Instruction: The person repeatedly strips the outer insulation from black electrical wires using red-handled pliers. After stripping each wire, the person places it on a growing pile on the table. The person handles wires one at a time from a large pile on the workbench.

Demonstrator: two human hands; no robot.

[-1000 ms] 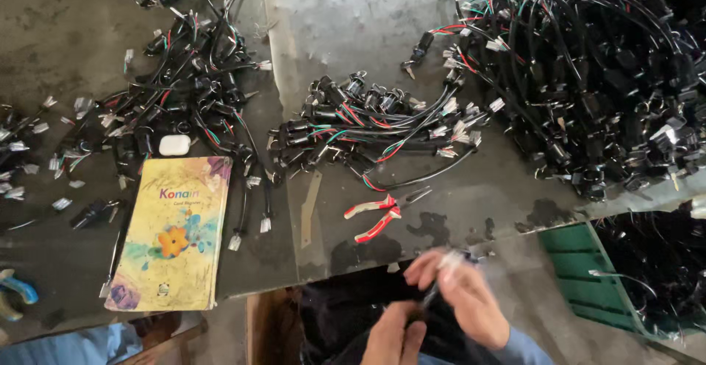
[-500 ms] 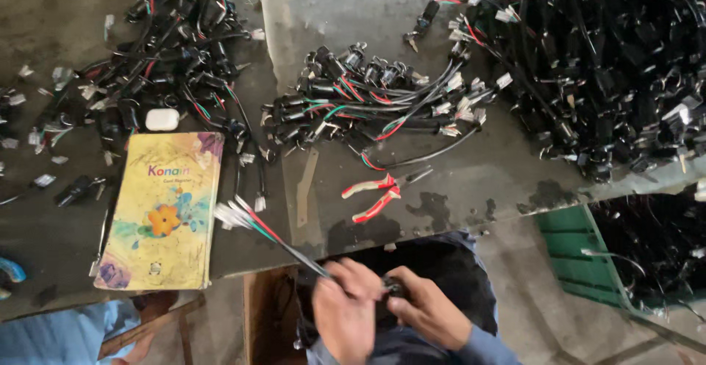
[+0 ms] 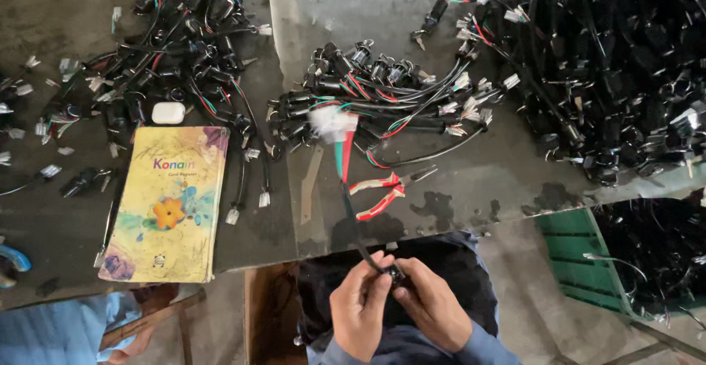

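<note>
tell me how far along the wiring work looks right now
Done, it seems: a small bundle of wired switches lies grouped mid-table. In hand: the left hand and right hand pinch one black cable whose white connector points up. Left: a big tangled heap on the right and a green crate of more. Red-handled cutters lie unused.

I note a yellow notebook with orange flower print, red-handled pliers, and a black cable with red-green leads.
</note>
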